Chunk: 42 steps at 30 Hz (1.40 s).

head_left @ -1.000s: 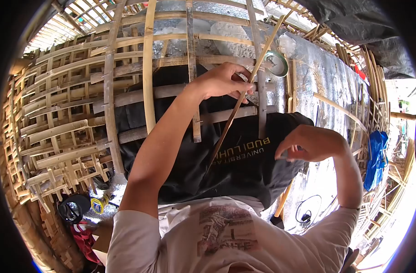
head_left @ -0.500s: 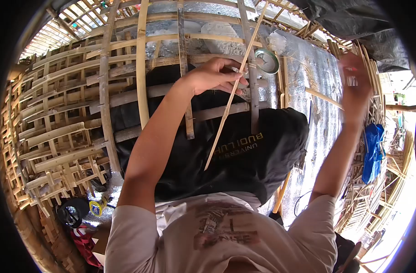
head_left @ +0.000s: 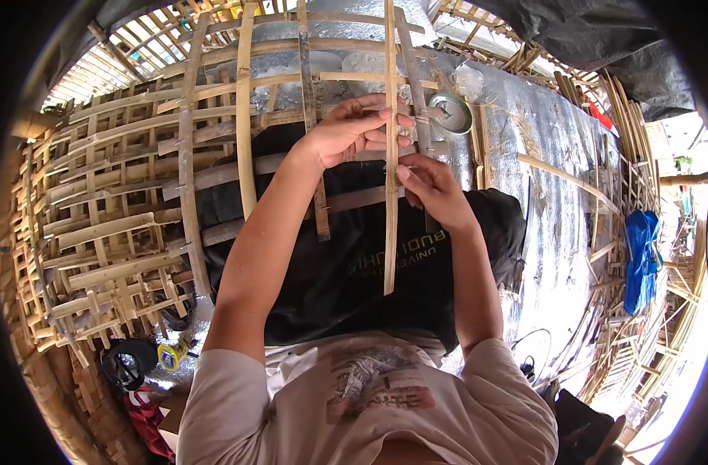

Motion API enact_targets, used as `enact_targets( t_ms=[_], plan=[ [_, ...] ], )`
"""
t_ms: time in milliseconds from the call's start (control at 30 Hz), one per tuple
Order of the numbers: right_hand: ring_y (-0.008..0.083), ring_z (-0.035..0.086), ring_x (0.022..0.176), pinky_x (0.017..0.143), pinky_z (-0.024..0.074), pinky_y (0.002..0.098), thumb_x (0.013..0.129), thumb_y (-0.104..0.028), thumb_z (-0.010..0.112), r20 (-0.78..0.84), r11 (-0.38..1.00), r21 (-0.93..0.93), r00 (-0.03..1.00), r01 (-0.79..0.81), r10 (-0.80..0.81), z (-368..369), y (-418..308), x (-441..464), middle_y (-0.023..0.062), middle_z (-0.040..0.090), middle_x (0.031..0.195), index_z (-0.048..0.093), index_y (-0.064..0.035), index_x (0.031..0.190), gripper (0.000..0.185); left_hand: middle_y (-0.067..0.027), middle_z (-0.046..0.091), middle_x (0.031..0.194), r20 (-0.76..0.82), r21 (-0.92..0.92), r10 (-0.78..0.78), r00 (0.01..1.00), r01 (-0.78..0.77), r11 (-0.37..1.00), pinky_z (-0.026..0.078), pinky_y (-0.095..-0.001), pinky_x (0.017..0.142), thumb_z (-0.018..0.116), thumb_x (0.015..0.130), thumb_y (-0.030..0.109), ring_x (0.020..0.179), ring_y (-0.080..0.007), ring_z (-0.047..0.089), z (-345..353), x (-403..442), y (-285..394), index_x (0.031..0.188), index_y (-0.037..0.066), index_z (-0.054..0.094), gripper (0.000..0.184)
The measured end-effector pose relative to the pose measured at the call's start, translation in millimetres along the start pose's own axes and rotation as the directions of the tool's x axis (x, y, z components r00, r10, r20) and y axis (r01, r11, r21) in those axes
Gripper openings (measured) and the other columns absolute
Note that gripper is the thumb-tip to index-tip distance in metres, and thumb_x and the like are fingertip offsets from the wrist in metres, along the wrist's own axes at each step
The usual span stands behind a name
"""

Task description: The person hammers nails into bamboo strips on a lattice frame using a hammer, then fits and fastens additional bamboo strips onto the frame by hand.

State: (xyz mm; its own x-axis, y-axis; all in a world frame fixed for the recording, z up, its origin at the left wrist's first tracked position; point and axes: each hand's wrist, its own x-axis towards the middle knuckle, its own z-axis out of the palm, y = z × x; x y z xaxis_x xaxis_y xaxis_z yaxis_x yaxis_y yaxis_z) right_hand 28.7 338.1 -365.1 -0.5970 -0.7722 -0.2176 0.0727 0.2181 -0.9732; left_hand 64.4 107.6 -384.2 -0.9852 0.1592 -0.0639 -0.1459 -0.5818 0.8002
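A long, flat bamboo strip (head_left: 391,232) stands lengthwise in front of me, over my lap. My left hand (head_left: 357,132) pinches it from the left at about its upper middle. Just below, my right hand (head_left: 437,190) grips the same strip from the right, thumb on its face. Behind the strip lies an open lattice of bamboo slats (head_left: 246,116), crossed lengthwise and crosswise. The lattice rests partly over a black cloth (head_left: 330,271) with lettering that covers my lap. Close to both hands, a round green-rimmed tin (head_left: 452,114) sits beyond the lattice's right edge.
Finished-looking woven bamboo panel (head_left: 98,217) spreads out on the left. A silvery sheet (head_left: 555,170) covers the surface at the right, with a loose bamboo strip (head_left: 567,177) on it. A blue bag (head_left: 640,260) hangs at far right. A yellow tape measure (head_left: 168,356) lies lower left.
My right hand has come in from the far right and taken hold of the bamboo strip. The strip has swung from a slant to nearly upright, with its broad face turned to me.
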Motion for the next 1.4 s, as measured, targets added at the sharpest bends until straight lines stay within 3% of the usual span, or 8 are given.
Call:
enact_targets(
  t_ms=[167,467,667,767,967,1067,1167,1400],
  plan=[
    [0.0055,0.05,0.061,0.054,0.0354,0.0189,0.098,-0.041,0.065,0.231,0.978,0.199,0.973,-0.055,0.007,2,6,-2,0.01,0.072,0.088,0.063,-0.001,0.122,0.047,-0.0162,0.067,0.126,-0.044,-0.069,0.034,0.998,-0.037,0.997,0.057,-0.0431,0.099,0.055,0.105,0.021,0.111,-0.0305,0.069,-4,3,-6,0.141,0.003,0.05,0.04],
    [0.0089,0.064,0.083,0.061,0.0378,0.0226,0.099,-0.03,0.065,0.221,0.97,0.239,0.975,-0.053,-0.001,5,15,0,0.0081,0.073,0.091,0.062,-0.0033,0.127,0.039,-0.019,0.063,0.133,-0.14,-0.107,0.057,0.989,-0.072,0.992,0.055,-0.0442,0.102,0.05,0.107,0.017,0.115,-0.0328,0.067,-5,4,-5,0.143,-0.001,0.046,0.041],
    [0.0074,0.062,0.082,0.061,0.0379,0.0223,0.1,-0.032,0.064,0.199,0.975,0.217,0.98,-0.041,-0.003,2,13,-3,0.0072,0.074,0.093,0.062,-0.004,0.128,0.039,-0.02,0.061,0.134,-0.172,-0.103,0.059,0.983,-0.078,0.992,0.055,-0.0446,0.102,0.046,0.107,0.012,0.115,-0.0328,0.066,-3,4,-4,0.143,-0.002,0.046,0.039],
    [0.0068,0.061,0.08,0.062,0.0379,0.0217,0.1,-0.033,0.064,0.199,0.975,0.216,0.98,-0.06,0.016,3,10,-3,0.0075,0.075,0.093,0.062,-0.0042,0.129,0.041,-0.0231,0.063,0.131,-0.203,-0.093,0.057,0.978,-0.077,0.993,0.056,-0.0455,0.101,0.043,0.108,0.012,0.117,-0.0375,0.065,-1,5,-4,0.141,-0.002,0.046,0.036],
    [0.0056,0.058,0.078,0.062,0.0385,0.0221,0.101,-0.032,0.063,0.217,0.985,0.163,0.976,-0.062,0.025,3,11,-2,0.0075,0.075,0.093,0.062,-0.0028,0.131,0.042,-0.0225,0.065,0.127,-0.285,-0.093,0.075,0.956,-0.105,0.99,0.06,-0.0423,0.097,0.043,0.108,0.011,0.113,-0.0363,0.068,-6,7,-6,0.135,-0.004,0.048,0.031],
    [0.0051,0.057,0.077,0.061,0.038,0.0221,0.101,-0.032,0.063,0.235,0.989,0.143,0.972,-0.045,0.01,1,13,-1,0.0074,0.075,0.093,0.062,-0.0025,0.13,0.041,-0.0208,0.066,0.128,-0.32,-0.081,0.055,0.946,-0.085,0.993,0.056,-0.0454,0.102,0.044,0.108,0.011,0.113,-0.0347,0.068,-6,7,-7,0.138,-0.003,0.05,0.034],
    [0.0094,0.066,0.089,0.066,0.0421,0.0226,0.1,-0.03,0.063,0.274,0.996,0.045,0.959,-0.08,0.064,-2,5,-2,0.0049,0.072,0.093,0.062,-0.0025,0.131,0.042,-0.0212,0.065,0.128,-0.353,-0.073,0.056,0.934,-0.087,0.994,0.057,-0.0453,0.102,0.045,0.107,0.01,0.112,-0.0352,0.068,-6,8,-7,0.137,-0.003,0.049,0.033],
    [0.0054,0.06,0.08,0.063,0.0401,0.0218,0.1,-0.029,0.063,0.29,0.997,0.045,0.956,-0.065,0.05,-2,7,-1,0.0062,0.075,0.092,0.063,-0.0024,0.129,0.039,-0.0212,0.066,0.126,-0.353,-0.046,0.056,0.934,-0.077,0.996,0.057,-0.0449,0.101,0.046,0.107,0.01,0.112,-0.0351,0.068,-8,9,-9,0.138,-0.004,0.048,0.034]
  ],
)
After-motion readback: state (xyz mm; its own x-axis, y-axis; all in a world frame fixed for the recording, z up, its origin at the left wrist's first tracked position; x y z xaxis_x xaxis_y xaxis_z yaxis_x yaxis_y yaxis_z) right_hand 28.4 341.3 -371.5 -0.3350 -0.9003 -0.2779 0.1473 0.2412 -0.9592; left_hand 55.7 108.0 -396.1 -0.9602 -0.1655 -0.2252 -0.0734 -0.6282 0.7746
